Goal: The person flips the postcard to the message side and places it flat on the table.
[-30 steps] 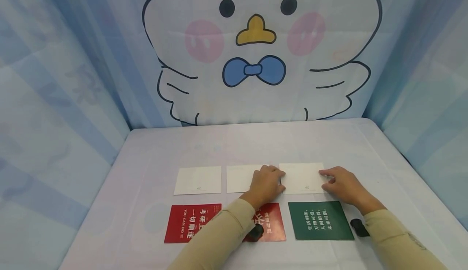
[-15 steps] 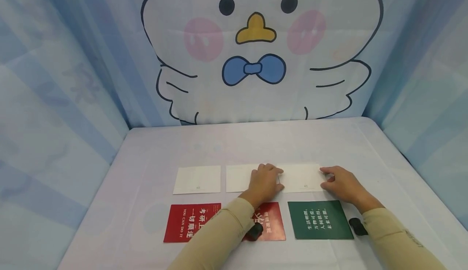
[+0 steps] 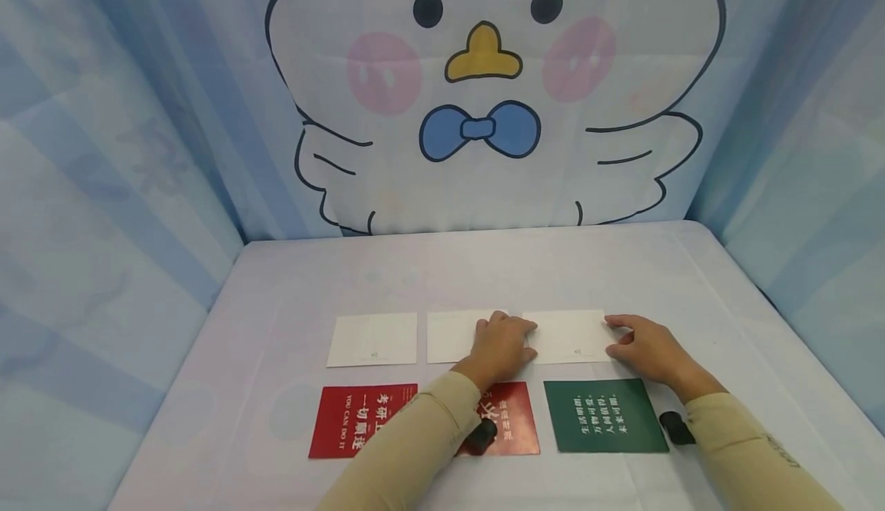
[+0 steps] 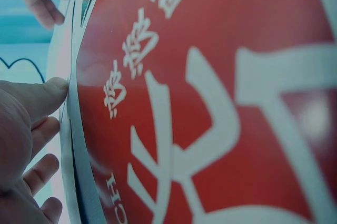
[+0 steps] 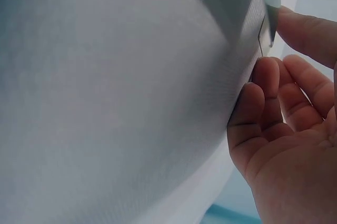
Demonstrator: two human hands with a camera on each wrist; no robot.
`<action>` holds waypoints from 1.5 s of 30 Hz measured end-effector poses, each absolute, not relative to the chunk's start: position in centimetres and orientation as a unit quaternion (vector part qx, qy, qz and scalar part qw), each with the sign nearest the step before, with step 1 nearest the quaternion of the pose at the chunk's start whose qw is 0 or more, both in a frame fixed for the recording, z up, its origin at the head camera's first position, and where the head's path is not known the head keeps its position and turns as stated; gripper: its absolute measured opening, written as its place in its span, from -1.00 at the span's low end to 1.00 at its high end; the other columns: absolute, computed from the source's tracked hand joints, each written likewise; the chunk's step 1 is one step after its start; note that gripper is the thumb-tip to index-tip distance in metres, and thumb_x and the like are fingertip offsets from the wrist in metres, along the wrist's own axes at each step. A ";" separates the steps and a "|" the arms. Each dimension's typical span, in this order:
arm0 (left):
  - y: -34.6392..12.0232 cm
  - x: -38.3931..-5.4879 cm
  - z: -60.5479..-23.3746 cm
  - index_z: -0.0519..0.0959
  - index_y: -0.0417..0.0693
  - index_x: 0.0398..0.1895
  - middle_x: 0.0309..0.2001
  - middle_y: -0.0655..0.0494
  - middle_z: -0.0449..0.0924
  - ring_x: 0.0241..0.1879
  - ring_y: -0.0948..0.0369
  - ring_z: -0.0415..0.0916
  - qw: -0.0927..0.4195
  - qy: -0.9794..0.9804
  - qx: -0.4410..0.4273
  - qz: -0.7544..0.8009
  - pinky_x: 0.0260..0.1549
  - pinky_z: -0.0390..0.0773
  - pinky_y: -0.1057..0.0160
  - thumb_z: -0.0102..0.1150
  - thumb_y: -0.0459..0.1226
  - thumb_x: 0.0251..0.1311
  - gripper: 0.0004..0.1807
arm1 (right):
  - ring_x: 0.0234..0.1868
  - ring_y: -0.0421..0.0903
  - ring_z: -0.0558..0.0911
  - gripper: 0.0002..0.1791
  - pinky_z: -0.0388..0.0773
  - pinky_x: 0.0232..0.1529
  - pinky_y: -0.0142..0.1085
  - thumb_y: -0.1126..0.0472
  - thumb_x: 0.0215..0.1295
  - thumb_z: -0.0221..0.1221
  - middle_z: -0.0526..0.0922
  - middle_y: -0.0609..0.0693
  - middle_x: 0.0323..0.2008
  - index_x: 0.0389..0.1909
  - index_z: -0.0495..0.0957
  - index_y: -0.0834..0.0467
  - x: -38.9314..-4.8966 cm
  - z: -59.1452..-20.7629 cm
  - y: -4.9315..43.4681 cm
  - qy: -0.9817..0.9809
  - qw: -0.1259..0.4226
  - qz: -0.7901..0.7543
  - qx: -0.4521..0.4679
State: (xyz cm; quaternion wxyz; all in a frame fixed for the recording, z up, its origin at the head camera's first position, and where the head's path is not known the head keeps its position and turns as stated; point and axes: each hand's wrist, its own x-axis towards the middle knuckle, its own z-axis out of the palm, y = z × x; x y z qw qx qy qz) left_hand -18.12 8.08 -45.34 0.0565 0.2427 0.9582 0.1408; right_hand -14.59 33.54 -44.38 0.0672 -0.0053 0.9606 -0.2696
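Note:
Three white cards lie in a row: a left card (image 3: pixel 373 340), a middle card (image 3: pixel 449 338) and a right card (image 3: pixel 567 337). My left hand (image 3: pixel 499 348) lies over part of the middle card, its index finger and thumb at the right card's left edge. At that card's right edge, my right hand (image 3: pixel 648 350) holds it between curled fingers and thumb. Nearer to me are a red card (image 3: pixel 346 423), a second red card (image 3: pixel 512 419) partly under my left forearm, and a green card (image 3: pixel 604 416). The left wrist view shows the second red card's white lettering up close.
A pale cloth covers the table (image 3: pixel 228 388). Blue-white curtains stand on both sides, and a backdrop (image 3: pixel 477 196) with a cartoon bird closes the far side. Dark wrist devices (image 3: pixel 677 428) hang under both sleeves, just above the near row.
The right white card has shifted slightly left, closer to the middle card, with both hands at its edges. Over the last half second the hands have hardly moved.

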 end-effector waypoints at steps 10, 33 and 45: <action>7.8 -17.9 -45.0 0.56 0.20 0.30 0.18 0.31 0.58 0.20 0.19 0.36 0.056 0.954 0.241 0.167 0.06 0.34 0.14 0.29 -0.04 0.30 -0.51 | -0.19 0.14 0.56 -0.36 0.55 -0.14 0.08 0.20 0.28 0.26 0.61 0.30 -0.13 0.32 0.36 0.41 -14.4 -43.5 33.3 0.962 0.081 -0.259 -0.004; 7.5 -12.3 -42.4 0.38 0.26 0.44 0.22 0.43 0.48 0.23 0.33 0.30 0.096 0.923 0.327 0.179 0.03 0.28 0.17 0.41 0.23 0.03 -0.13 | 0.05 0.40 0.55 -0.18 0.51 -0.01 0.23 -0.08 0.18 0.40 0.53 0.39 0.13 0.34 0.38 0.29 -8.4 -42.1 33.7 0.961 0.101 -0.256 -0.015; 8.0 -9.9 -43.3 0.41 0.28 0.37 0.23 0.45 0.46 0.18 0.35 0.31 0.087 0.933 0.325 0.131 0.04 0.26 0.09 0.43 0.29 -0.06 -0.12 | 0.15 0.47 0.45 -0.11 0.44 0.03 0.30 -0.14 0.09 0.44 0.42 0.44 0.26 0.33 0.40 0.28 -6.1 -43.2 34.0 0.961 0.136 -0.243 -0.001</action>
